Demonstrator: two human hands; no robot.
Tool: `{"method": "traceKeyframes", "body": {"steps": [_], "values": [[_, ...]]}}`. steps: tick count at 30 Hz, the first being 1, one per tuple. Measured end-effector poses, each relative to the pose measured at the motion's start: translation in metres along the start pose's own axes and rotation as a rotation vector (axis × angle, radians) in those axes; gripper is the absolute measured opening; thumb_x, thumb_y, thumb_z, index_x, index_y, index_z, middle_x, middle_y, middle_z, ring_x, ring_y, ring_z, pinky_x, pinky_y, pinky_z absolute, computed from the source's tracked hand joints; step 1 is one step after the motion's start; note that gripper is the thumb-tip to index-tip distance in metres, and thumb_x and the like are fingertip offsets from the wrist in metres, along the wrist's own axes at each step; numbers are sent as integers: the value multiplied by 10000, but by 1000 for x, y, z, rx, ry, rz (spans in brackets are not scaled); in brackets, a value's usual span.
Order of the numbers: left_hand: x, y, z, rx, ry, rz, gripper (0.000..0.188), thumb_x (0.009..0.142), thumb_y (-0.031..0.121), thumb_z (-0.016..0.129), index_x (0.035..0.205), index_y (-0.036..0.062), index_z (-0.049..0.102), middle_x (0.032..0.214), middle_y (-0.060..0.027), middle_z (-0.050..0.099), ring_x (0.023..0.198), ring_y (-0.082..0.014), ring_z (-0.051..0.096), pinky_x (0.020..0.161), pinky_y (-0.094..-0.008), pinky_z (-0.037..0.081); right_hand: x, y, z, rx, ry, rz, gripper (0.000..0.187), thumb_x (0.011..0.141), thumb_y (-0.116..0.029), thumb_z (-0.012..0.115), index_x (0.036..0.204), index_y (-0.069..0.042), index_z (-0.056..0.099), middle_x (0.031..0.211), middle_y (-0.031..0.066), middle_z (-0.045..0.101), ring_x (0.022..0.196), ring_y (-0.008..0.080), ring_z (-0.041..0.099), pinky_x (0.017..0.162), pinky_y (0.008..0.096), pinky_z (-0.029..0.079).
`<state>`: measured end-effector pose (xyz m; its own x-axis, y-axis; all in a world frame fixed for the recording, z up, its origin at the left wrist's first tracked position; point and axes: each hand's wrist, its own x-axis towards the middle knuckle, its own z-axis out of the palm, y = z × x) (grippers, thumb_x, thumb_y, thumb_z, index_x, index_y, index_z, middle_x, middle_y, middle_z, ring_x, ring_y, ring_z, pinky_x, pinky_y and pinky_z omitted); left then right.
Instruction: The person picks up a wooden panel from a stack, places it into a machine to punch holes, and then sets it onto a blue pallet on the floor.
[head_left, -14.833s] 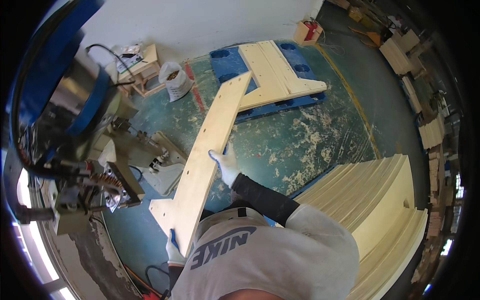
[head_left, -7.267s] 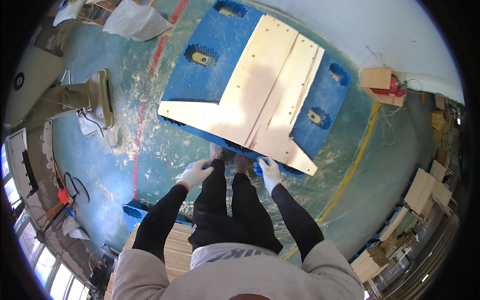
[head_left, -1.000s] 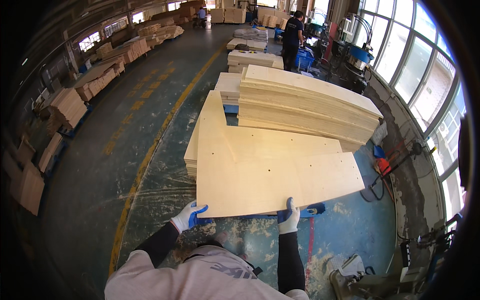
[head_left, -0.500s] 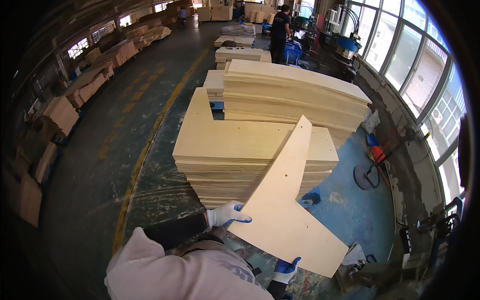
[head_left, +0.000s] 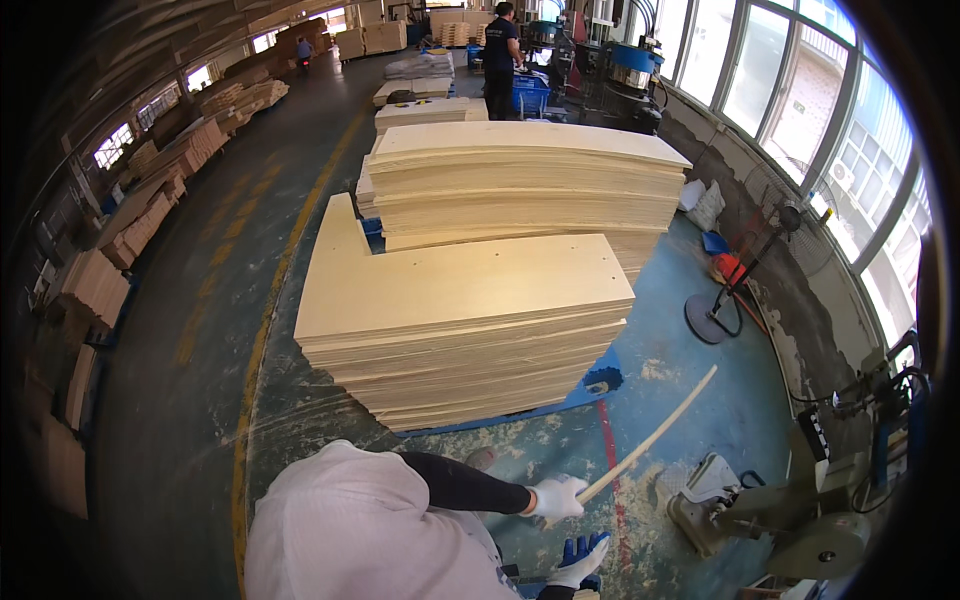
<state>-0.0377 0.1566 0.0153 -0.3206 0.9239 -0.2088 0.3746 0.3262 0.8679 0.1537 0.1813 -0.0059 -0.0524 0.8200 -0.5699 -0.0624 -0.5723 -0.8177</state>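
My left hand (head_left: 557, 497), in a white glove, is closed on a plywood panel (head_left: 650, 440). The panel is turned edge-on, so only a thin pale strip shows, slanting away up and to the right. Closer to me and lower, my right hand (head_left: 580, 562), in a white glove with blue fingers, has its fingers spread; no panel shows in its grasp. Ahead stands a stack of L-shaped plywood panels (head_left: 470, 285), with small holes along the top sheet's far edge, on a blue pallet (head_left: 570, 398).
A taller plywood stack (head_left: 530, 190) rises behind. To my right are a machine with a grey disc-shaped part (head_left: 820, 550) and a standing fan (head_left: 705, 318). Windows line the right wall. Another person (head_left: 500, 55) stands by a blue crate (head_left: 530, 95). Wood piles (head_left: 130, 230) line the far left.
The panel, earlier held broadside in both hands before the stack, has swung edge-on to the right. My right hand has let go and spread its fingers. The view has shifted right.
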Motion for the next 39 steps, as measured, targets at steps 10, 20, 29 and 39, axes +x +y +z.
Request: {"method": "traceKeyframes", "body": {"steps": [10, 20, 29, 39], "values": [[90, -78, 70, 88, -845, 64, 415, 774, 304, 727, 1081, 30, 670, 980, -158, 703, 912, -309, 667, 763, -406, 506, 143, 71, 25, -226, 253, -191, 595, 923, -65, 618, 1455, 27, 370, 1336, 232, 558, 1169, 323, 599, 951, 423, 499], [214, -55, -59, 189, -694, -57, 386, 826, 336, 674, 1111, 75, 668, 1083, -153, 693, 1044, -329, 652, 864, -449, 490, 144, -82, -7, -624, 204, -105, 617, 990, -268, 646, 1492, -3, 403, 1492, 217, 461, 1239, 322, 514, 1099, 422, 422], [277, -44, -26, 196, -669, -89, 486, 836, 383, 691, 1214, 79, 659, 1216, -143, 673, 1128, -326, 632, 936, -430, 493, 181, -123, -31, -789, 251, -145, 739, 900, -176, 738, 1498, 38, 361, 1499, 255, 440, 1347, 363, 447, 1138, 444, 376], [363, 23, 0, 134, -600, -133, 411, 848, 372, 686, 1111, 57, 696, 1100, -131, 717, 1038, -306, 668, 878, -410, 507, 345, -114, -97, -889, 147, -166, 496, 853, -161, 747, 1291, 7, 587, 1128, 194, 674, 998, 297, 620, 935, 396, 499]]}}
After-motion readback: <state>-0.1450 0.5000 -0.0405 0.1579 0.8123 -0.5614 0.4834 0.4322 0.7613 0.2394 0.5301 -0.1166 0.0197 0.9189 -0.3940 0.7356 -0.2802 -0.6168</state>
